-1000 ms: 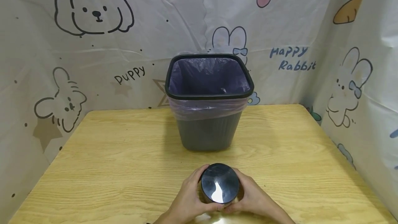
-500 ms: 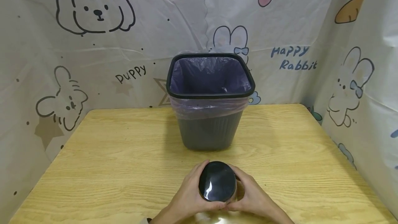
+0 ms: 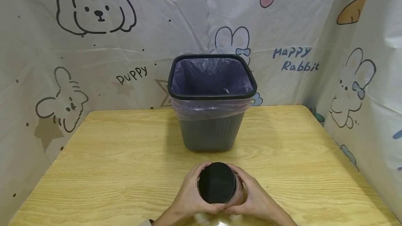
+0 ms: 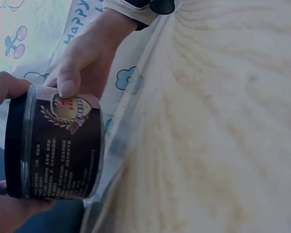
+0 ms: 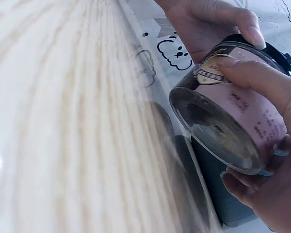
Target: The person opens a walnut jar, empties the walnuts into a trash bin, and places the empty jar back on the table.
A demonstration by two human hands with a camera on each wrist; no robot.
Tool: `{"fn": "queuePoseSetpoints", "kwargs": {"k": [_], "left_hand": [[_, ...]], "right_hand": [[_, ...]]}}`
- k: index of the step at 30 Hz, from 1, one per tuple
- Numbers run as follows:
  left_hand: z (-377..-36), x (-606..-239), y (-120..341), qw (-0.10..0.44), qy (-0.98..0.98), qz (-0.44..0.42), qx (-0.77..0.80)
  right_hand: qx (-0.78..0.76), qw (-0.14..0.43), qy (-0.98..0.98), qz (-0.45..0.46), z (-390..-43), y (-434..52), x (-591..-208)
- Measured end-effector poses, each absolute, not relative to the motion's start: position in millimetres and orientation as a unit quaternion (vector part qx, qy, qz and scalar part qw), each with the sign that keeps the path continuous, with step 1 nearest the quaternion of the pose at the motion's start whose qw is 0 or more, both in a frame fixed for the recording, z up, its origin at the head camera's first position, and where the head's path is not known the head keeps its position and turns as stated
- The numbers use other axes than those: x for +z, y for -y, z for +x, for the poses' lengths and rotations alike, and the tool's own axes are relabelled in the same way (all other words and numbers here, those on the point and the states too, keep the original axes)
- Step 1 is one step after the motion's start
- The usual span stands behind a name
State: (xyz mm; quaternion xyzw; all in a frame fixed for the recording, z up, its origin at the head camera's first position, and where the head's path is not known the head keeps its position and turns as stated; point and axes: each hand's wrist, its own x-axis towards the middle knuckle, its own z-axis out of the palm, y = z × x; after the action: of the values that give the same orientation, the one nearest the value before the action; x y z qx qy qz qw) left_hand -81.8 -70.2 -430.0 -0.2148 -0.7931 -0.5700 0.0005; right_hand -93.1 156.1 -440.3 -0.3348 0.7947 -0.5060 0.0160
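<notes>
Two hands hold a round jar point(image 3: 217, 183) with a black lid just above the near edge of a wooden worktop point(image 3: 125, 170). The left hand point(image 3: 188, 198) wraps its fingers around the jar's left side; the right hand point(image 3: 254, 200) clasps the right side — both grasping it. Beyond the jar, near the worktop's far edge, stands a dark bin point(image 3: 211, 128) lined with a purple bag point(image 3: 209, 109) — backed by a cartoon-printed sheet point(image 3: 94, 44).

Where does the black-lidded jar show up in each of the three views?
Head: jar at bottom centre, held between both hands, in front of the bin.
Left wrist: jar at left, lying sideways in frame, label showing.
Right wrist: jar at right, its clear base toward the camera.
Shared landmark: the wooden table.
</notes>
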Motion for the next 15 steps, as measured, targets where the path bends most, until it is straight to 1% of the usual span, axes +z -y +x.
{"fn": "queuePoseSetpoints", "kwargs": {"k": [4,11,15], "left_hand": [[-80.0,-434.2,67.4,0.005,0.779,-0.227,-0.585],[-78.4,-440.1,65.2,0.012,0.765,-0.253,-0.593],[-78.5,-440.9,64.7,0.005,0.761,-0.262,-0.594]], "right_hand": [[-0.499,0.018,-0.800,-0.331,-90.6,-155.6,-438.9],[-0.495,-0.009,-0.803,-0.332,-89.0,-153.3,-438.7],[-0.479,-0.040,-0.807,-0.343,-89.1,-153.9,-439.6]]}}
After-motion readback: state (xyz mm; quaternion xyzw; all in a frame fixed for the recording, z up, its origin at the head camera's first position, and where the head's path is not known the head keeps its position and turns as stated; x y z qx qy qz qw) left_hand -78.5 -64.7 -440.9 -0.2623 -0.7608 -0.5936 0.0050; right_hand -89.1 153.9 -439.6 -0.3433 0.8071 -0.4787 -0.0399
